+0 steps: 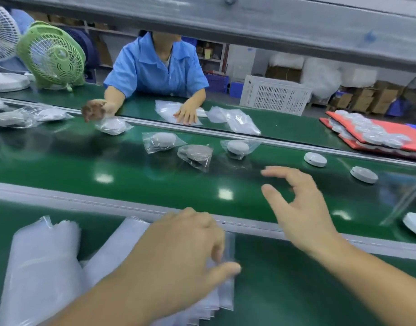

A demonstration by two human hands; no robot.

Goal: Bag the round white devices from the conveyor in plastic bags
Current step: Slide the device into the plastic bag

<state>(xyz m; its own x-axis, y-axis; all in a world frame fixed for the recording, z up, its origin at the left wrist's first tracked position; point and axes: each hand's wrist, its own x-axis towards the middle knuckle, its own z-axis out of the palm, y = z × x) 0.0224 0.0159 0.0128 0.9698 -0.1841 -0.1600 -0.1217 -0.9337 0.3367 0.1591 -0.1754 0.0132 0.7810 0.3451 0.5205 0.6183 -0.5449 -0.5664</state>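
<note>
Your left hand lies on the stack of plastic bags on the near ledge; its fingers are curled and, with the thumb, seem to pinch the edge of the top bag, though blur makes the grip hard to confirm. Your right hand hovers over the green conveyor, fingers spread wide and loosely bent, holding nothing. A bare round white device sits on the belt beyond your right fingertips; a second device lies just to its right; a third device is cut off at the right edge of view. Further left on the belt lie several bagged devices. Another pile of bags rests left of your stack. Across the belt a person in a blue shirt has one hand flat on loose bags; a green fan stands to the left.
</note>
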